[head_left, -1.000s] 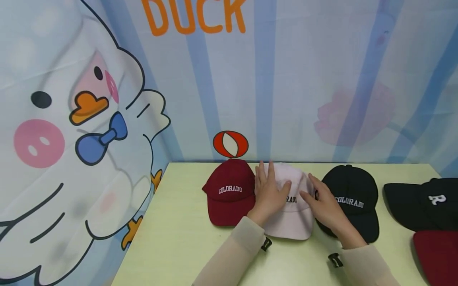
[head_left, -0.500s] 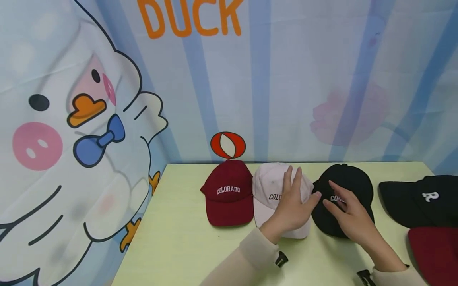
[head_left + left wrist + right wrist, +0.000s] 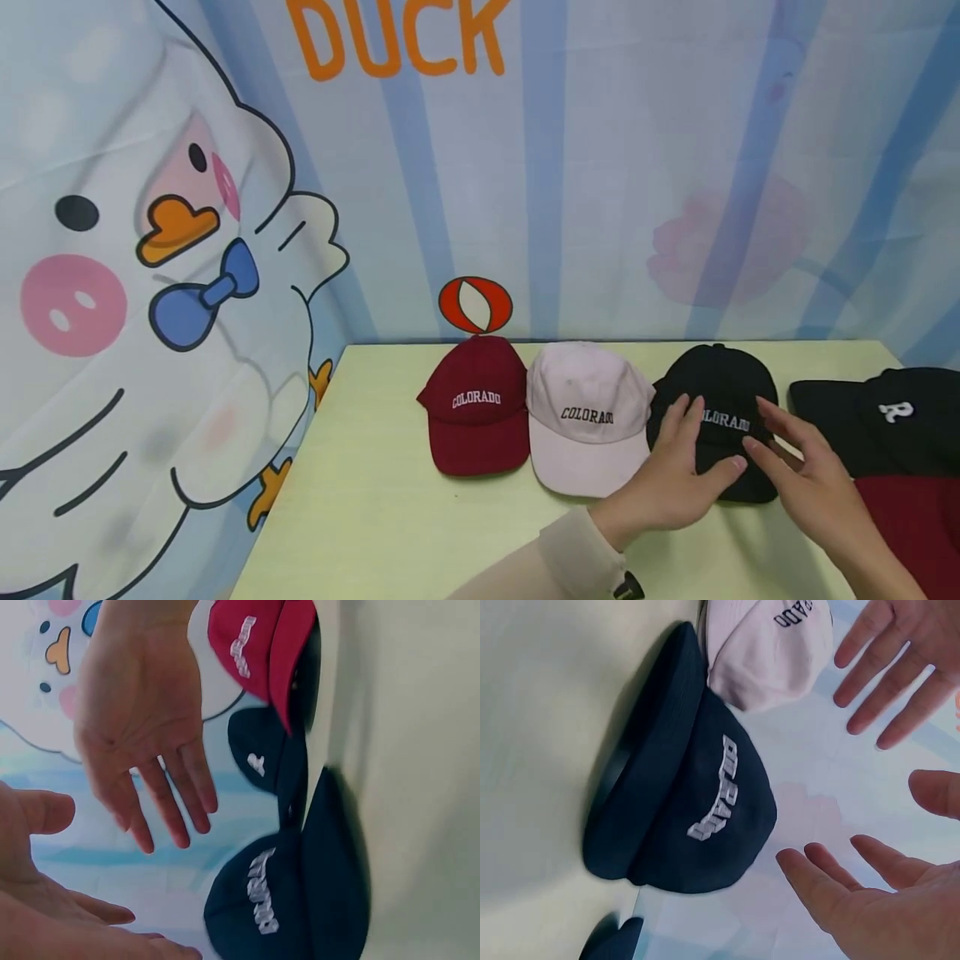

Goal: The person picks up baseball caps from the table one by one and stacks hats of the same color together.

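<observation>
Three caps stand in a row on the table, each with COLORADO across its front: a dark red cap, a pale pink cap and a black cap. Over the black cap's left side is my left hand, fingers spread. My right hand hovers by its right side with relaxed fingers. Both wrist views show a gap between the hands and the black cap. Nothing is held in either hand. In the head view, the hands cover part of the black cap's brim and lettering.
To the right lies another black cap with a white letter R. In front of it is a second red cap, partly behind my right forearm. The pale yellow table meets a printed duck backdrop at the back.
Both hands have moved right, from around the pink cap to over the black cap. The pink cap is now uncovered. The caps appear to stay in place while the view shifts slightly.
</observation>
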`<state>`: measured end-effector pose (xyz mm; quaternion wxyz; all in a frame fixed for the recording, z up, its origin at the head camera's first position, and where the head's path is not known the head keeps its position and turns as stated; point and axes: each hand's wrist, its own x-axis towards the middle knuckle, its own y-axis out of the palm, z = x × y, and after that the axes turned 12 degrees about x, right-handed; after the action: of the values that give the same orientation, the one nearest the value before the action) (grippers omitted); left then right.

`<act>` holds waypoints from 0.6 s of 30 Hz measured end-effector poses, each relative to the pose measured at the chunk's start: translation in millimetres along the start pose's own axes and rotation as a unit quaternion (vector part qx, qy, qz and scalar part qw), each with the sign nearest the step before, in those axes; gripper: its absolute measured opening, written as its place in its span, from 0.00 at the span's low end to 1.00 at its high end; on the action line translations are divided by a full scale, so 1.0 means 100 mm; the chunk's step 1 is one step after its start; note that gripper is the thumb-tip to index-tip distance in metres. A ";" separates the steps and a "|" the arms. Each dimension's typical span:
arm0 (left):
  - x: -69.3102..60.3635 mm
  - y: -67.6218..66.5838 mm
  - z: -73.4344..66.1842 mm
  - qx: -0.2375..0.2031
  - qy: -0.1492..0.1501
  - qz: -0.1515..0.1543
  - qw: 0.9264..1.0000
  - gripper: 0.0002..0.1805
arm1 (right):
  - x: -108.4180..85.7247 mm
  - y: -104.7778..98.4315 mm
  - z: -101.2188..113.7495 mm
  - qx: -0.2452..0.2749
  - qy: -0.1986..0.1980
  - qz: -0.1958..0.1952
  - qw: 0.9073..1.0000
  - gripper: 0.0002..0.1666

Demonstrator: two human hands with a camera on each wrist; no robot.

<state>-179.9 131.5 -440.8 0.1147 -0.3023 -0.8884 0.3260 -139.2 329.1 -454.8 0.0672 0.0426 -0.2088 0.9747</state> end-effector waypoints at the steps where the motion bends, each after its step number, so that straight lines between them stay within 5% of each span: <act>1: 0.01 0.04 -0.01 0.001 0.000 0.007 1.000 0.43 | -0.01 -0.03 -0.01 0.001 0.008 -0.007 1.000 0.42; 10: 0.19 0.46 -0.12 -0.027 -0.004 0.064 0.998 0.42 | -0.16 -0.19 -0.12 -0.019 0.101 -0.096 0.990 0.42; 18: 0.33 0.80 -0.24 -0.121 -0.070 0.119 0.983 0.36 | -0.34 -0.31 -0.36 0.004 0.128 -0.230 0.965 0.34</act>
<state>-159.3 212.4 -474.8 -0.0244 -0.3936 -0.8849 0.2478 -102.8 367.7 -478.6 0.3153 -0.0355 -0.1794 0.9312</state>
